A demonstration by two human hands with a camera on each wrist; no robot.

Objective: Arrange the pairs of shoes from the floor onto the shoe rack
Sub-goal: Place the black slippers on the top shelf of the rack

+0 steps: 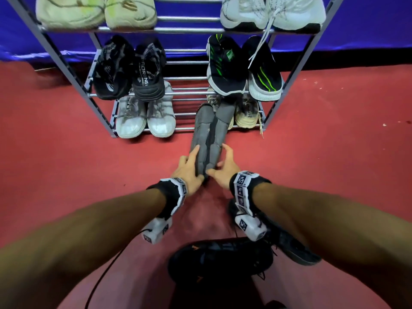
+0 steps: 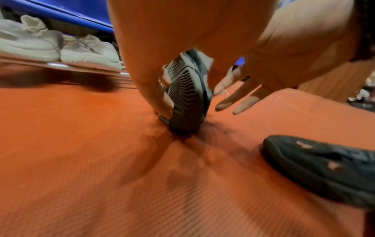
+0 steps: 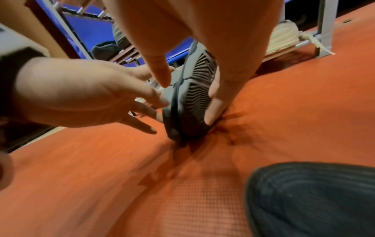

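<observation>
A pair of grey shoes (image 1: 208, 139) is held together with the ribbed soles (image 2: 186, 96) facing outward. Its near end rests on the red floor and its far end reaches the front of the rack's bottom shelf. My left hand (image 1: 189, 169) grips the pair from the left, fingers on the sole. My right hand (image 1: 223, 168) grips it from the right, with thumb and fingers across the other sole (image 3: 195, 99). A pair of black shoes (image 1: 223, 259) lies on the floor below my wrists. The metal shoe rack (image 1: 189, 30) stands ahead.
On the bottom shelf a white pair (image 1: 145, 118) is at the left and a beige pair (image 1: 246, 112) at the right, partly behind the grey shoes. The middle shelf holds two dark pairs, the top shelf two light pairs. A blue wall backs the rack.
</observation>
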